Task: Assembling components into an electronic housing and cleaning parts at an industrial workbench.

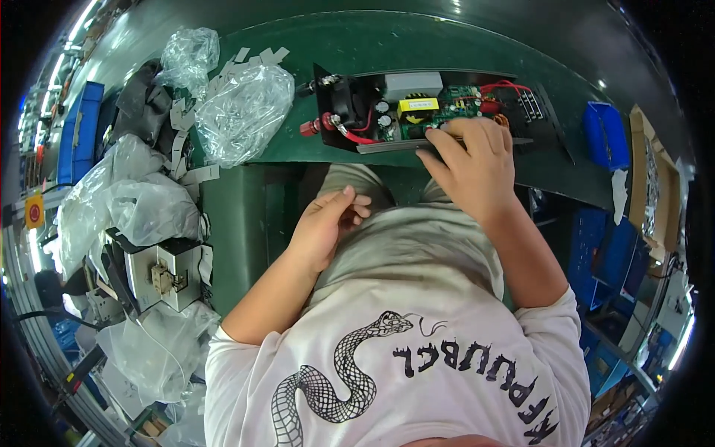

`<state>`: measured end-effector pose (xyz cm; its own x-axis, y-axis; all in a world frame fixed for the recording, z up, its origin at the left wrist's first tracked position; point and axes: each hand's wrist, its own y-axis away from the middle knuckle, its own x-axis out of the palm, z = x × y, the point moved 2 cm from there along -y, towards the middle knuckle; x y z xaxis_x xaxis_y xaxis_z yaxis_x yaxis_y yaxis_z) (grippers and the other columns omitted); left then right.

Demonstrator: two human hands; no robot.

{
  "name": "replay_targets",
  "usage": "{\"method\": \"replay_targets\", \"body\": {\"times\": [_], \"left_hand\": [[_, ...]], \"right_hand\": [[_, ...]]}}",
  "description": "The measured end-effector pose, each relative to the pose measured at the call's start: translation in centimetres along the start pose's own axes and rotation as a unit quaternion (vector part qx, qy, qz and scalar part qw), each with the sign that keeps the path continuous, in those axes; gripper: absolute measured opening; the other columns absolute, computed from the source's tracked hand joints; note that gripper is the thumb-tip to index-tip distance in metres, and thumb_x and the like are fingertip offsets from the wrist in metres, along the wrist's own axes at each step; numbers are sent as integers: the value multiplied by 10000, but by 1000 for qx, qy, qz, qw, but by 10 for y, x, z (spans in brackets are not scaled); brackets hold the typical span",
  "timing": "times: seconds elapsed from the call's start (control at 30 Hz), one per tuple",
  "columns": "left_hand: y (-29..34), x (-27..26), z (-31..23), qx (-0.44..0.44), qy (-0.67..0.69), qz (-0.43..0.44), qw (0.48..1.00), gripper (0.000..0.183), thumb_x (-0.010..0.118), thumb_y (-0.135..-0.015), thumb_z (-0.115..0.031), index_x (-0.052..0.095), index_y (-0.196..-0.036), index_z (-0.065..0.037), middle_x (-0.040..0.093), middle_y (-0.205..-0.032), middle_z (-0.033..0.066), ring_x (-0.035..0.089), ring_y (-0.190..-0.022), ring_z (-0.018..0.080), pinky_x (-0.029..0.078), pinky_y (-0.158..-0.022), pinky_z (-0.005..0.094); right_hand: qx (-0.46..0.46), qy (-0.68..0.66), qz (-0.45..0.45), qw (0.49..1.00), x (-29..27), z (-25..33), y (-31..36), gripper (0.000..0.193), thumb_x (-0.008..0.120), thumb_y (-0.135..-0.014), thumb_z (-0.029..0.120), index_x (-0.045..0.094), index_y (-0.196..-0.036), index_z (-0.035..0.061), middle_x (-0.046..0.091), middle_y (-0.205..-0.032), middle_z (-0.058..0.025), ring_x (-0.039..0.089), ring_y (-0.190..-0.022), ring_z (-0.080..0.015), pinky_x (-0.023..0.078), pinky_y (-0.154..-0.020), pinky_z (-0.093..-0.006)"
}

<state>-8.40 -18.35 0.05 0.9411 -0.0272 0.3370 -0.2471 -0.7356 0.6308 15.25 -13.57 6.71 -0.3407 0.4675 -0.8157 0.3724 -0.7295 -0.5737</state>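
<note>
An opened electronic power unit point(395, 136) lies lengthwise on the green bench, with a black casing, a green circuit board point(462, 95), a yellow-wrapped transformer point(418, 109) and red wires. Red and black terminals stick out of its left end, beside a black fan point(348, 100). My right hand point(477, 156) grips the near wall of the casing, thumb outside and forefinger inside; its other fingertips are partly hidden. Over my lap, short of the bench edge, my left hand point(328, 223) is held with fingers curled and thumb against them. Whatever it may hold is hidden.
Clear plastic bags point(246, 115) and pale strips crowd the left of the bench. Below them stands a white metal box point(165, 274) among more bags. To the right are a blue bin point(605, 135) and an open cardboard box point(655, 186).
</note>
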Motion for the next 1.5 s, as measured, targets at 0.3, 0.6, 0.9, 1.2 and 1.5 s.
{"method": "replay_targets", "body": {"times": [0.3, 0.6, 0.9, 1.2, 1.5], "left_hand": [[-12, -14, 8, 4, 16, 78, 997, 333, 563, -998, -328, 715, -964, -33, 676, -879, 1, 546, -803, 78, 434, -747, 221], [-16, -16, 2, 10, -50, 110, 993, 333, 544, -1011, -316, 719, -987, -33, 690, -921, 19, 553, -828, 85, 452, -784, 254], [-14, -14, -30, 6, -146, 210, 967, 255, 614, -975, -210, 664, -1136, -19, 676, -1068, 51, 592, -963, 112, 466, -859, 266], [-24, -22, -26, 73, -94, 177, 977, 288, 640, -956, -240, 664, -1146, -24, 677, -1058, 75, 594, -947, 133, 471, -850, 283], [-29, -9, -27, 128, -145, 186, 963, 321, 623, -939, -283, 664, -1119, -21, 686, -1052, 126, 633, -980, 197, 495, -866, 324]], "right_hand": [[17, -58, 129, 990, 9, 0, -25, 177, 768, -653, 153, 688, -786, 70, 561, -1333, -44, 457, -1258, -269, 343, -1010, -448], [-32, -49, 142, 988, 24, -22, -54, 177, 785, -619, 122, 667, -743, 79, 576, -1337, -37, 455, -1268, -288, 321, -1041, -471], [-108, 47, 151, 981, 76, -144, -158, 229, 774, -606, 115, 643, -787, 62, 561, -1350, -54, 427, -1312, -327, 271, -1090, -513], [-49, 176, 114, 976, 174, -307, -269, 453, 758, -713, 246, 658, -1134, 111, 557, -1319, -99, 463, -1296, -313, 338, -1059, -492], [-141, 31, 64, 987, 214, -148, -309, 528, 695, -806, 157, 553, -1313, 125, 557, -1357, -104, 512, -1259, -315, 401, -1061, -419]]}}
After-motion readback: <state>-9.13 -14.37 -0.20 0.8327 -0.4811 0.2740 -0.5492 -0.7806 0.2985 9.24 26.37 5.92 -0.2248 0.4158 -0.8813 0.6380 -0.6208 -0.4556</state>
